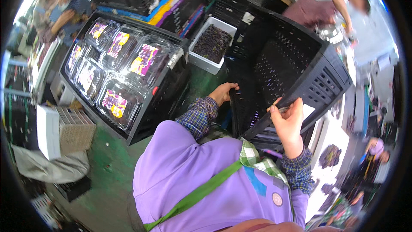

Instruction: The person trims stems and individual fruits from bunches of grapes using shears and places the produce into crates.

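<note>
A large black plastic crate (283,58) with perforated walls is tilted in front of me, its inside facing me. My left hand (225,92) grips its rim at the near left corner. My right hand (287,116) holds the near rim further right, thumb over the edge, beside a white label. To the left stands another black crate (145,129) filled with clear plastic clamshell boxes (124,66) that bear purple and yellow labels. Between the two crates, further off, a white foam box (209,67) of dark grapes (213,42) rests low down.
Stacked black crates (180,9) rise at the back. A white box (48,132) and a grey cover (51,167) lie at the left. Grapes (330,155) lie on a white table (334,135) at the right. Several people are around, one bending at the upper right.
</note>
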A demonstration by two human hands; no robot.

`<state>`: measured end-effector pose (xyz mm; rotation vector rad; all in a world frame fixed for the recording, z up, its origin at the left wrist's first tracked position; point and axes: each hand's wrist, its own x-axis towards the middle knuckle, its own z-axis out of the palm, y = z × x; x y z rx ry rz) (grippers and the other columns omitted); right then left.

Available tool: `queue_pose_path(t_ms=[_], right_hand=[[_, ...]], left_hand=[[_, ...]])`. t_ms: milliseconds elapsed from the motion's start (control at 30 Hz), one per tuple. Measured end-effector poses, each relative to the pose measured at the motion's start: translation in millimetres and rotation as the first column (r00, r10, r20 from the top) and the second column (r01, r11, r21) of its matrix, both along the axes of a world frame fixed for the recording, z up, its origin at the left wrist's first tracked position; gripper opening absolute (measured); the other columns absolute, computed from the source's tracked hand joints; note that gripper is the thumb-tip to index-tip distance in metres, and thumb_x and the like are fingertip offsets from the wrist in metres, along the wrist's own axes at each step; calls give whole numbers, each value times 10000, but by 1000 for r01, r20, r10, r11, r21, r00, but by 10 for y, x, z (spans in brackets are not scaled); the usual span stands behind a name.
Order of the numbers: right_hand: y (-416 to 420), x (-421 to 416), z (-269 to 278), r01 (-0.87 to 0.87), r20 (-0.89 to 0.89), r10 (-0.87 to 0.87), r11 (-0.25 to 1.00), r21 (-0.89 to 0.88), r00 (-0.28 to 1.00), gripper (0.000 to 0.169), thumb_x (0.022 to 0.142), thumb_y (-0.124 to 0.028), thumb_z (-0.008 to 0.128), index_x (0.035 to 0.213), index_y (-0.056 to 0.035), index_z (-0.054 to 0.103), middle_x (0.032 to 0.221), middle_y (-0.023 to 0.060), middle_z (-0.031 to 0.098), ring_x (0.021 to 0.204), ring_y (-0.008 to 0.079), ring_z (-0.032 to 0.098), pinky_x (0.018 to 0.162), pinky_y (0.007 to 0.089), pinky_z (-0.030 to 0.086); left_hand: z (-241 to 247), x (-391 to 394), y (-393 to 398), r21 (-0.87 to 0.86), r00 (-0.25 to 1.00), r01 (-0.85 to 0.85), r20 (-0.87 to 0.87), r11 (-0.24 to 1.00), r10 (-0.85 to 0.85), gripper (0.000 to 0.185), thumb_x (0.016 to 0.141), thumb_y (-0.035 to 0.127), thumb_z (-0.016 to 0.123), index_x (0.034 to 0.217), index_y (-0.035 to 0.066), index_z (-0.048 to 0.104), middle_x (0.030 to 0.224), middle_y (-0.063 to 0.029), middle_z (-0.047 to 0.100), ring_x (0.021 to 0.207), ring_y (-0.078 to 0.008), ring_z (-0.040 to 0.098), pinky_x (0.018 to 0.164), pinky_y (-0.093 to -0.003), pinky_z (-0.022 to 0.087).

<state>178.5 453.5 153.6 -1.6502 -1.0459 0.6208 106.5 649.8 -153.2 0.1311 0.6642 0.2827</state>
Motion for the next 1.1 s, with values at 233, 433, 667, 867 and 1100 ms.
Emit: queue_pose_path(t_ms=[233, 433, 667, 867, 1100], right_hand=[[-1391, 137, -354, 344, -300, -289, 927, 150, 909, 378, 869, 57, 690, 1128, -16, 425, 920, 93, 605, 751, 178, 669, 636, 283, 552], [-2390, 187, -983, 655, -608, -409, 712, 254, 681, 294, 920, -8, 610, 1154, -46, 436, 900, 80, 573, 670, 197, 630, 612, 343, 554], [-3152, 221, -1578, 761, -836, -356, 640, 107, 417, 307, 989, -111, 585, 1256, -39, 451, 940, 74, 574, 763, 197, 598, 757, 407, 542], [-3480, 222, -2028, 820, -897, -355, 573, 14, 263, 385, 1053, -214, 502, 1379, -18, 443, 1089, 119, 631, 966, 254, 682, 878, 465, 592], [-3747, 343, -2030, 717, -837, -444, 691, -94, 318, 449, 1015, -228, 562, 1401, -12, 483, 1168, 149, 663, 1008, 272, 700, 813, 373, 609]], left_hand=[[133, -173, -763, 153, 940, 101, -339, 983, -44, 146, 901, 43, 610, 1029, -26, 594, 941, -161, 633, 774, -342, 648, 634, -476, 588], [826, -165, -1137, 628, 893, 185, -429, 756, 137, 177, 851, -2, 622, 1027, 5, 615, 953, -91, 643, 852, -250, 644, 706, -393, 559], [1335, -47, -1546, 798, 851, 451, -519, 398, 76, 417, 847, -16, 592, 1259, -54, 534, 1206, -154, 636, 1102, -277, 601, 973, -390, 459], [1407, 43, -1760, 744, 818, 574, -544, 342, -188, 506, 933, 23, 563, 1396, -41, 369, 1341, -185, 551, 1206, -321, 562, 961, -452, 502], [1510, 178, -824, 644, 643, 765, -763, -10, 63, 703, 925, 362, 694, 1387, -47, 359, 1236, -198, 565, 1059, -285, 603, 756, -415, 565]])
